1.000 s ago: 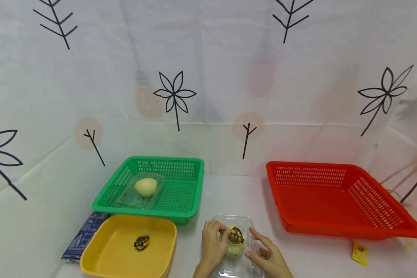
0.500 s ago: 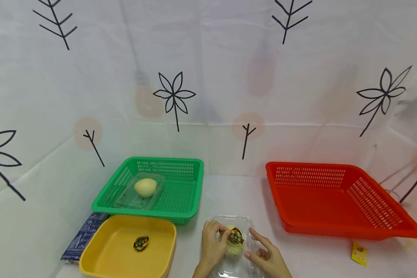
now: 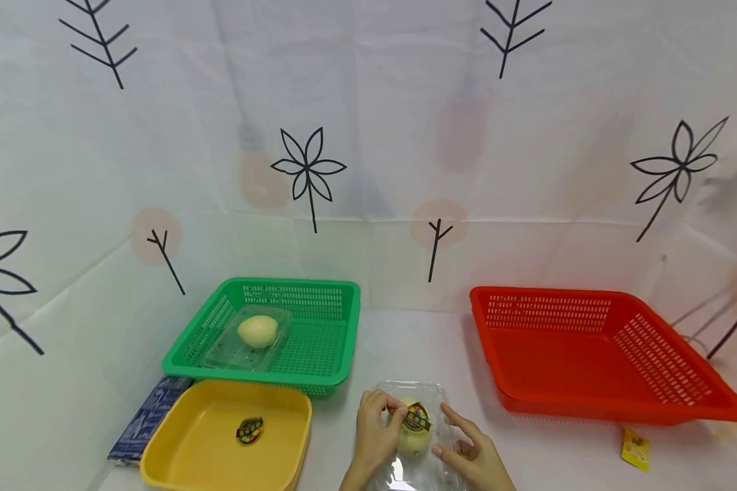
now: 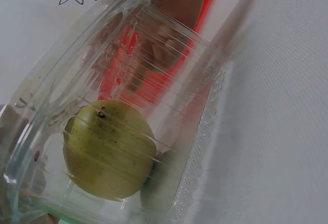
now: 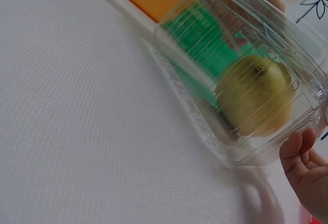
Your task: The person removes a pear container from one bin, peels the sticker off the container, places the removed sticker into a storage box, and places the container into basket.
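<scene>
A clear plastic clamshell box (image 3: 426, 470) lies on the white tabletop with a yellow-green, pear-like fruit (image 4: 110, 149) inside. On its lid, above the fruit, is a black label with coloured fruit pictures (image 3: 417, 417). My left hand (image 3: 376, 429) pinches the label's upper left edge between thumb and index finger. At the box's right side my right hand (image 3: 475, 455) rests a straight index finger and thumb on the lid edge; its other fingers are bent. In the right wrist view, bent fingers (image 5: 292, 157) lie close to the box wall.
A green basket (image 3: 338, 334) holds another clear box with a pale fruit (image 3: 258, 331). Before it, a yellow basin (image 3: 221, 470) holds a similar black label (image 3: 249, 430). A blue packet (image 3: 147, 423) lies left. On the right are a red basket (image 3: 553, 361) and a small yellow sachet (image 3: 635, 448).
</scene>
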Motion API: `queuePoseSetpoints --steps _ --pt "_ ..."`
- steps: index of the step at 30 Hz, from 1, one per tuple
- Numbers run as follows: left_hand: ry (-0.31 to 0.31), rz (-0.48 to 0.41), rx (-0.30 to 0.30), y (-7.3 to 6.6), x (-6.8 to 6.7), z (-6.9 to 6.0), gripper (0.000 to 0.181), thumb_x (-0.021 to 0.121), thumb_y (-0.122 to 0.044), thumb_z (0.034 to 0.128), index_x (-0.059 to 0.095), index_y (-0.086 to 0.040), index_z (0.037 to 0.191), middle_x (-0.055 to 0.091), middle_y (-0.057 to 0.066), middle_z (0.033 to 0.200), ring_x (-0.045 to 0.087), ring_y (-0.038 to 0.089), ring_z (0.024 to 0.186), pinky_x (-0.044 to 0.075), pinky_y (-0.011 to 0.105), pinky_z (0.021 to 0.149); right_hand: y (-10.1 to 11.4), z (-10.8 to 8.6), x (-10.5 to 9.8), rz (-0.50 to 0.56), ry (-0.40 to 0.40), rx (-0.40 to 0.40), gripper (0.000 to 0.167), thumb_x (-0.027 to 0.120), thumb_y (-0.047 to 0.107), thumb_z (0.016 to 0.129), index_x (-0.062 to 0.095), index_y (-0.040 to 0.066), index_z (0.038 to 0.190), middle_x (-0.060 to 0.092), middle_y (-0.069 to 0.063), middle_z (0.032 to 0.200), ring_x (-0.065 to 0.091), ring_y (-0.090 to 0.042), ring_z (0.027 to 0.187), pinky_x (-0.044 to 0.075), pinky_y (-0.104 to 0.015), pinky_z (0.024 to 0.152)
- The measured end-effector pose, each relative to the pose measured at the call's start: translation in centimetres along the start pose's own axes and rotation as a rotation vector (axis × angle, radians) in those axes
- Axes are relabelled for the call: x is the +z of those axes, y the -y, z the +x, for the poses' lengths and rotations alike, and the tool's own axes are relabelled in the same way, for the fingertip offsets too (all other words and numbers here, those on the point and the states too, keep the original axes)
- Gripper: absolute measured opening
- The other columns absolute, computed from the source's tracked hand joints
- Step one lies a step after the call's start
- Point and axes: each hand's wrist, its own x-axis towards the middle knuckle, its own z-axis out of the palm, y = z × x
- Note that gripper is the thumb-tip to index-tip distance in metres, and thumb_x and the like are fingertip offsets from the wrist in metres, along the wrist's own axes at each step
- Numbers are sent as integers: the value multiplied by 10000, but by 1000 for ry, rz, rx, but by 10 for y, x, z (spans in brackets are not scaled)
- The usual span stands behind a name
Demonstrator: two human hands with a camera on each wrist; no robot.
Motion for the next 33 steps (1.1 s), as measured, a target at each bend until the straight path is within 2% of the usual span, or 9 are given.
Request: queuePoseSetpoints --steps 7,14,25,33 --pt "29 -17 -50 -1 -2 1 225 737 77 621 607 -94 689 551 -43 656 441 105 664 378 186 630 0 0 0 -7 6 13 623 732 4 746 488 -34 1318 484 -274 1199 347 -12 494 364 -186 458" --pt "49 -33 -72 -2 -3 2 215 727 80 626 611 -91 687 550 -41 654 443 109 664 379 192 633 0 1 -1 4 11 45 638 732 15 748 476 -36 1330 473 -274 1222 344 -16 498 366 -183 469" --pt "75 -64 -75 -2 -5 1 201 720 69 634 609 -90 687 545 -36 648 444 142 658 371 203 633 -3 1 -1 5 9 19 635 737 2 743 482 -42 1322 480 -284 1222 336 -9 489 359 -187 455" --pt "105 -109 -122 -4 -7 3 188 709 77 662 611 -78 699 562 -23 669 445 103 690 394 251 643 -3 1 -1 21 16 18 637 733 2 747 476 -41 1328 470 -286 1226 338 -11 485 361 -187 453"
